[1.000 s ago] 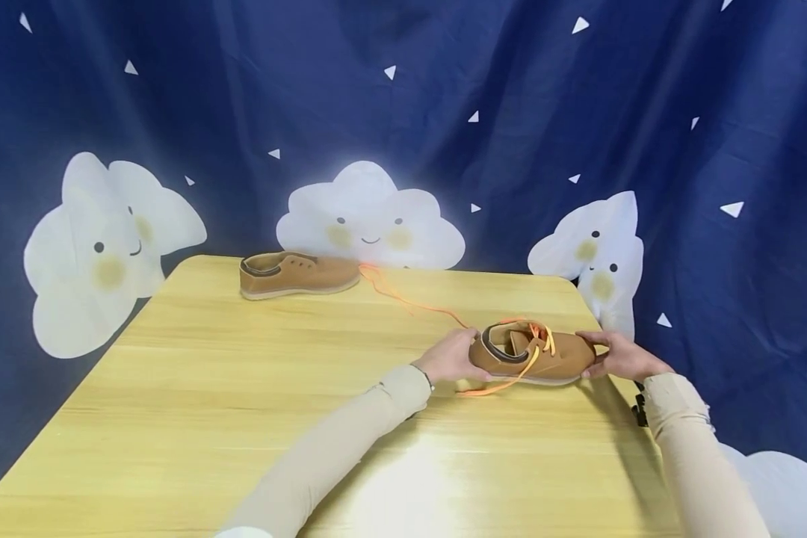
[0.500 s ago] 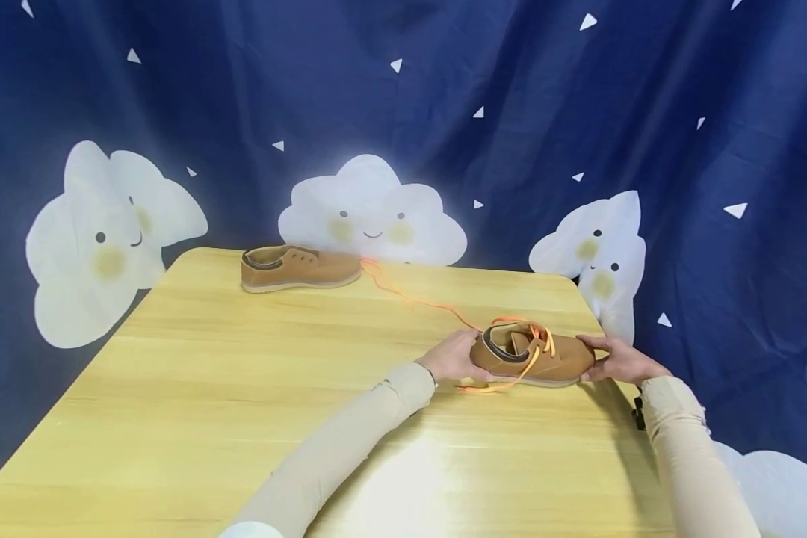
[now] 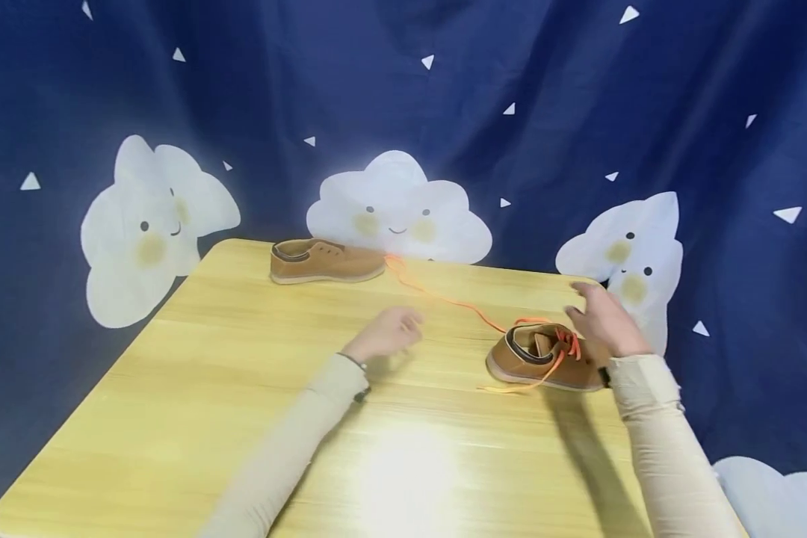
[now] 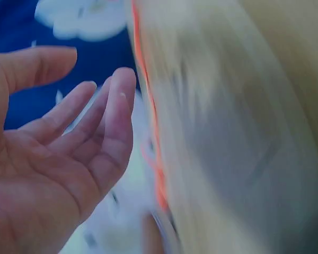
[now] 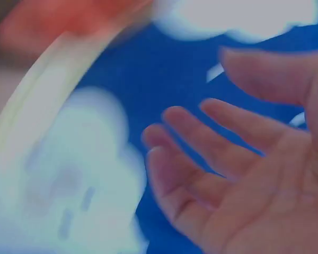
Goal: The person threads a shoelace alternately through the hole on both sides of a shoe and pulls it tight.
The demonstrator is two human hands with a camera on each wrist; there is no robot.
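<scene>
A brown shoe (image 3: 521,368) with an orange-yellow lace threaded through its front stands at the right of the table, toe to the right. My right hand (image 3: 605,317) hovers above its toe end and hides part of it; the fingers are loosely bent around nothing, as the right wrist view confirms. Left of the shoe, my left hand (image 3: 386,334) is in the air over the table, relaxed and holding nothing. At the back left sits a second brown shoe (image 3: 326,263) with bare eyelets. A loose orange lace (image 3: 450,300) trails between the two shoes.
The wooden table (image 3: 195,418) has rounded corners, and its right edge runs close to the laced shoe. Behind it hangs a dark blue curtain (image 3: 350,67) printed with white clouds.
Both hands have let go of the laced shoe. The left hand has moved away to the left; the right has lifted up over the toe. The head view has shifted slightly.
</scene>
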